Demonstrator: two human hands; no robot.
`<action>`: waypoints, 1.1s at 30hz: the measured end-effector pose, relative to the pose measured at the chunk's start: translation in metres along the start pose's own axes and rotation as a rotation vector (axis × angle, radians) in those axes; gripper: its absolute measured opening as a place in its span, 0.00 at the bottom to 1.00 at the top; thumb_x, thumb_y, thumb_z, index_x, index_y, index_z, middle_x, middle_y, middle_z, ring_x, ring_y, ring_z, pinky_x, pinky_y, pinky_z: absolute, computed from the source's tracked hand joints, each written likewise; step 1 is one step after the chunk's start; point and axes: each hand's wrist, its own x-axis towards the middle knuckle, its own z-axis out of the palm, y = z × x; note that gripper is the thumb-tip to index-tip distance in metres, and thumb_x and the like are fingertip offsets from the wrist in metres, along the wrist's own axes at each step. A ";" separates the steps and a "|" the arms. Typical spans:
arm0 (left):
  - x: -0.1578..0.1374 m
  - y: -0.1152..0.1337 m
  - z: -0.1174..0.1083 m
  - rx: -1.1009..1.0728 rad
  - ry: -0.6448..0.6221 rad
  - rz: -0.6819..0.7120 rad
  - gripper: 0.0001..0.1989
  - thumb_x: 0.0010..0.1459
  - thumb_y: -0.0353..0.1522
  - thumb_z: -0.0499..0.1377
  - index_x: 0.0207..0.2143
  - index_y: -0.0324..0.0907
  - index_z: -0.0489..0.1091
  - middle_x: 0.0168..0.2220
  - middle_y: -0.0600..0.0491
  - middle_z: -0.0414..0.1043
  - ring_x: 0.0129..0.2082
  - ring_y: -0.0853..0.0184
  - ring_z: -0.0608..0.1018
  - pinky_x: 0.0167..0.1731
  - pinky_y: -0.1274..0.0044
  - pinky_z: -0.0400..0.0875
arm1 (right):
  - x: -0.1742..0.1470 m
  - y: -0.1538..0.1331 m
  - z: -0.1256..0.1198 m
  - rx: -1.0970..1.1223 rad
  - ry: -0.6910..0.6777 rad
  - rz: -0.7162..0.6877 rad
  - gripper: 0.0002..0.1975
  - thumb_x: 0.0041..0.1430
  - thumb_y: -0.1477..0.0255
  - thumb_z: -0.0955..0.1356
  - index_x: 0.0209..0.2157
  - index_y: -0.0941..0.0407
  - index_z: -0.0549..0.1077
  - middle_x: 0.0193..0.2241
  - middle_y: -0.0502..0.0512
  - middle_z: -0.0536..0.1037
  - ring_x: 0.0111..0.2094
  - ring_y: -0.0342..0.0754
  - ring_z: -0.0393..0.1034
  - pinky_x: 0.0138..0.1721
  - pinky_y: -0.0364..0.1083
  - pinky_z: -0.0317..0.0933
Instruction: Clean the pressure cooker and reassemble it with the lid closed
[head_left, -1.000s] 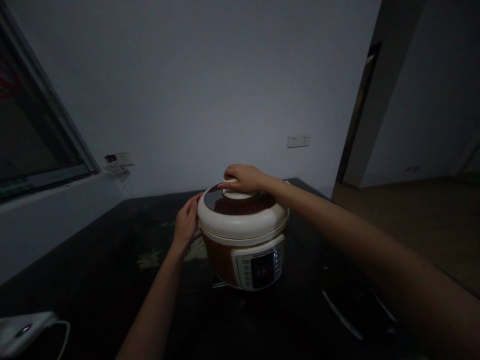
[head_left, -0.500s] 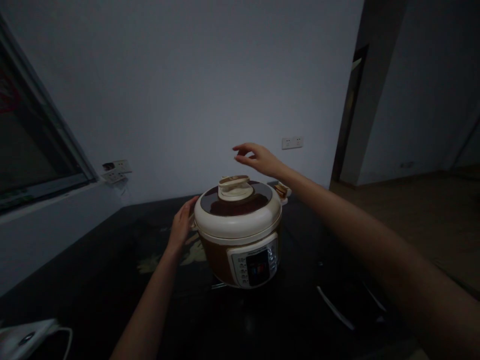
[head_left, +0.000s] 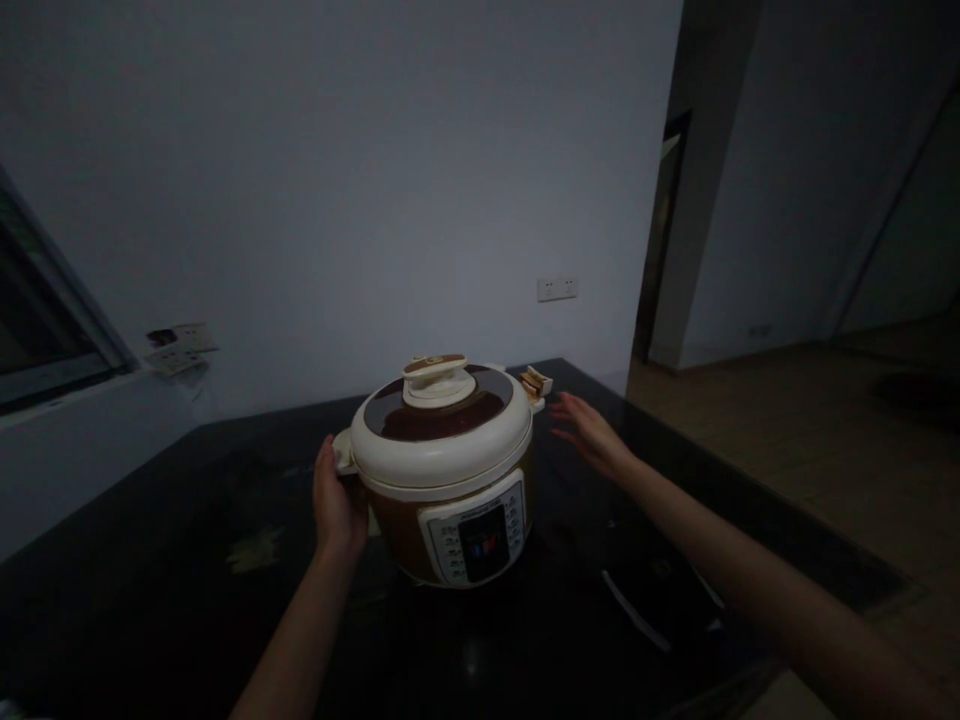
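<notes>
An electric pressure cooker (head_left: 442, 480) with a cream lid rim, brown body and front button panel stands upright on the black tabletop (head_left: 480, 650). Its lid knob (head_left: 436, 378) points up. At the cooker's left side, my left hand (head_left: 337, 505) holds the cream side handle (head_left: 343, 452), with some of its fingers hidden. My right hand (head_left: 592, 435) is open, fingers stretched toward the right side handle (head_left: 536, 385), a small gap away from it.
A dark flat item with pale edges (head_left: 660, 600) lies at the front right of the table. Behind stands a wall with a socket (head_left: 557, 289); more sockets (head_left: 180, 347) are at the left near the window. Floor lies beyond the table's right edge.
My right hand has come down from above the lid to beside the right handle. My left hand now grips the left handle lower down. The view has shifted right.
</notes>
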 end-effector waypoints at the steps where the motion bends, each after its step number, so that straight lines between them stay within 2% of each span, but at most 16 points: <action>1: -0.004 -0.001 0.002 0.012 0.009 -0.011 0.14 0.64 0.39 0.52 0.47 0.47 0.72 0.41 0.57 0.78 0.41 0.70 0.79 0.45 0.79 0.71 | 0.001 0.009 0.007 0.018 -0.050 0.044 0.22 0.48 0.49 0.71 0.38 0.50 0.75 0.42 0.56 0.77 0.47 0.54 0.70 0.44 0.55 0.67; 5: -0.018 0.000 0.009 0.100 0.033 -0.061 0.19 0.65 0.43 0.49 0.44 0.42 0.75 0.41 0.52 0.79 0.47 0.64 0.78 0.52 0.74 0.68 | 0.012 0.024 0.032 0.109 -0.201 0.119 0.26 0.48 0.44 0.69 0.41 0.48 0.76 0.49 0.53 0.77 0.56 0.55 0.66 0.57 0.57 0.59; 9: -0.021 0.002 0.010 0.159 0.052 -0.051 0.19 0.66 0.44 0.49 0.46 0.44 0.74 0.45 0.53 0.78 0.54 0.63 0.74 0.57 0.73 0.64 | 0.024 0.030 0.045 0.196 -0.273 0.135 0.28 0.46 0.44 0.70 0.43 0.47 0.76 0.46 0.52 0.79 0.53 0.54 0.71 0.59 0.55 0.58; 13: -0.020 0.003 0.008 0.208 0.088 -0.046 0.18 0.65 0.42 0.50 0.47 0.43 0.74 0.47 0.53 0.77 0.56 0.62 0.72 0.58 0.72 0.62 | 0.031 0.038 0.050 0.251 -0.267 0.130 0.26 0.50 0.46 0.69 0.46 0.47 0.75 0.46 0.50 0.80 0.53 0.52 0.70 0.60 0.54 0.57; 18: -0.021 0.003 0.012 0.232 0.086 -0.046 0.19 0.64 0.43 0.51 0.48 0.45 0.74 0.47 0.54 0.78 0.55 0.62 0.73 0.57 0.72 0.65 | 0.037 0.041 0.055 0.285 -0.226 0.080 0.26 0.49 0.50 0.71 0.47 0.49 0.75 0.49 0.51 0.78 0.57 0.51 0.67 0.62 0.51 0.54; 25: -0.021 0.002 0.018 0.271 0.099 -0.052 0.16 0.63 0.42 0.53 0.44 0.46 0.75 0.43 0.56 0.79 0.52 0.63 0.75 0.53 0.74 0.69 | 0.037 0.043 0.058 0.263 -0.189 0.012 0.30 0.48 0.48 0.71 0.48 0.52 0.74 0.50 0.54 0.77 0.56 0.53 0.67 0.62 0.52 0.52; 33: -0.030 0.003 0.033 0.261 0.163 -0.002 0.13 0.64 0.39 0.53 0.42 0.46 0.76 0.42 0.57 0.79 0.54 0.64 0.74 0.57 0.73 0.66 | 0.033 0.044 0.062 0.260 -0.181 -0.033 0.30 0.49 0.47 0.69 0.46 0.53 0.75 0.48 0.54 0.79 0.54 0.53 0.69 0.61 0.53 0.54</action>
